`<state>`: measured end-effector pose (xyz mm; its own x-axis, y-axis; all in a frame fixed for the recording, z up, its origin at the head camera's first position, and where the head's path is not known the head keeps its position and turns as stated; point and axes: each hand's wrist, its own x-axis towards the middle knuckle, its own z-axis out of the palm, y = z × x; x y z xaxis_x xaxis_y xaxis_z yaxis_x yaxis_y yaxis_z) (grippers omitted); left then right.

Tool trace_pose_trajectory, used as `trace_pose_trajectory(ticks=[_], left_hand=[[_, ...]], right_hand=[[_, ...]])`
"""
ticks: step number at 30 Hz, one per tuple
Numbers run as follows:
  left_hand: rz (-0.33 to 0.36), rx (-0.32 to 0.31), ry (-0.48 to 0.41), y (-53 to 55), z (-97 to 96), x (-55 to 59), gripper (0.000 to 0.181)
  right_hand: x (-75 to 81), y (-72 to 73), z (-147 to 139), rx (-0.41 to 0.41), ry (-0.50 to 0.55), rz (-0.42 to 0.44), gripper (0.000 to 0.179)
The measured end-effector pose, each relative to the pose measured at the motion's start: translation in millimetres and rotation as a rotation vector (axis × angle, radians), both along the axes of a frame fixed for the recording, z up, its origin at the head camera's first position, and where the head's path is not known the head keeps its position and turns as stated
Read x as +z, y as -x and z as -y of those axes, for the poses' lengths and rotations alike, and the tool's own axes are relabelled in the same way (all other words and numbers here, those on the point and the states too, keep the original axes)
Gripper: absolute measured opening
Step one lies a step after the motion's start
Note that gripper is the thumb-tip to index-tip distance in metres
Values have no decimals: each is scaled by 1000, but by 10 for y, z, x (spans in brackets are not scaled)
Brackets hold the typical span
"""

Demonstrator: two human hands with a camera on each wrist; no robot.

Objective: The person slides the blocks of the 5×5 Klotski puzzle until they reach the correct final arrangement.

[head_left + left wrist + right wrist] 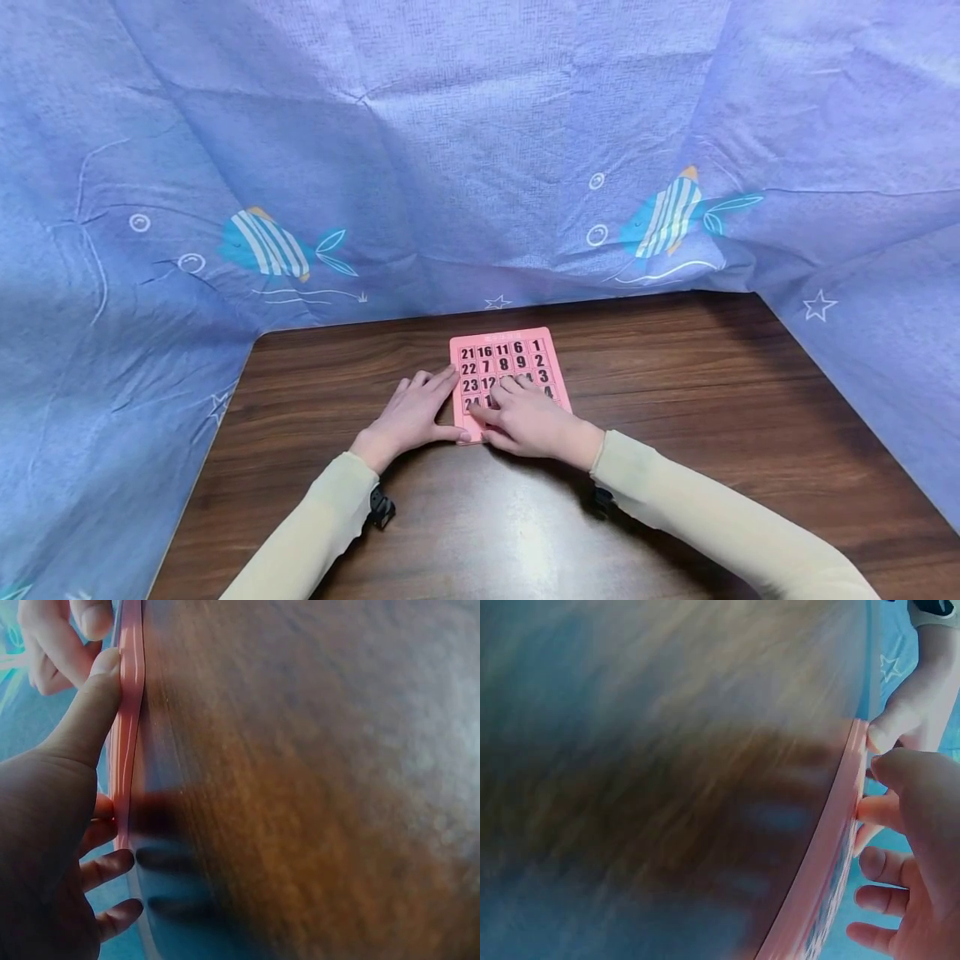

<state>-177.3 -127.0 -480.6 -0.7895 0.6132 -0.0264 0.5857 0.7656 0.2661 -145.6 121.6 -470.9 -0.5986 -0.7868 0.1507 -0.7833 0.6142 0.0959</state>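
A pink number sliding puzzle (pixel 555 358) lies flat on the table, with black-numbered tiles in rows. Along its left side rests my left hand (pixel 408 417), fingers extended against the edge and thumb on the lower left corner. In the left wrist view, that thumb (pixel 94 712) presses the pink frame (pixel 129 690). My right hand (pixel 532 421) lies over the puzzle's lower part and hides several tiles. Its index fingertip touches the tile marked 24 at the lower left. The right wrist view shows the right hand's other fingers (pixel 885 900) loosely extended above the board.
A dark wood-grain table (pixel 675 433) spreads around the puzzle, with a bright glare near its front. Behind it and at both sides hangs a blue cloth (pixel 480 167) printed with striped fish. A dark strap device (pixel 381 507) is on the left wrist.
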Motion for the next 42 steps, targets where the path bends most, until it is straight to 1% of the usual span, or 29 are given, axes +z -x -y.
trace_pose_trajectory(ticks=[5, 9, 13, 16, 19, 23, 26, 32, 42], left_hand=[[1, 3, -4, 4, 1, -3, 106], [18, 8, 5, 6, -3, 26, 109], [12, 6, 10, 11, -5, 45, 110], [14, 9, 6, 14, -9, 43, 110], [17, 10, 2, 10, -11, 35, 109], [11, 10, 6, 0, -13, 25, 105], [11, 7, 17, -7, -18, 30, 104], [-1, -13, 45, -10, -23, 53, 104], [16, -2, 41, -17, -9, 76, 107]], right_hand=[[11, -75, 13, 35, 11, -17, 45], [13, -136, 20, 83, 46, -3, 40], [26, -133, 44, 100, 90, 8, 35], [40, -86, 64, 72, 107, 30, 34], [44, -5, 84, 9, 104, 53, 36], [25, 130, 111, -92, 69, 62, 43], [9, 208, 119, -130, 42, 66, 46], [-9, 249, 101, -145, 28, 86, 46], [-31, 258, 66, -139, 34, 74, 46]])
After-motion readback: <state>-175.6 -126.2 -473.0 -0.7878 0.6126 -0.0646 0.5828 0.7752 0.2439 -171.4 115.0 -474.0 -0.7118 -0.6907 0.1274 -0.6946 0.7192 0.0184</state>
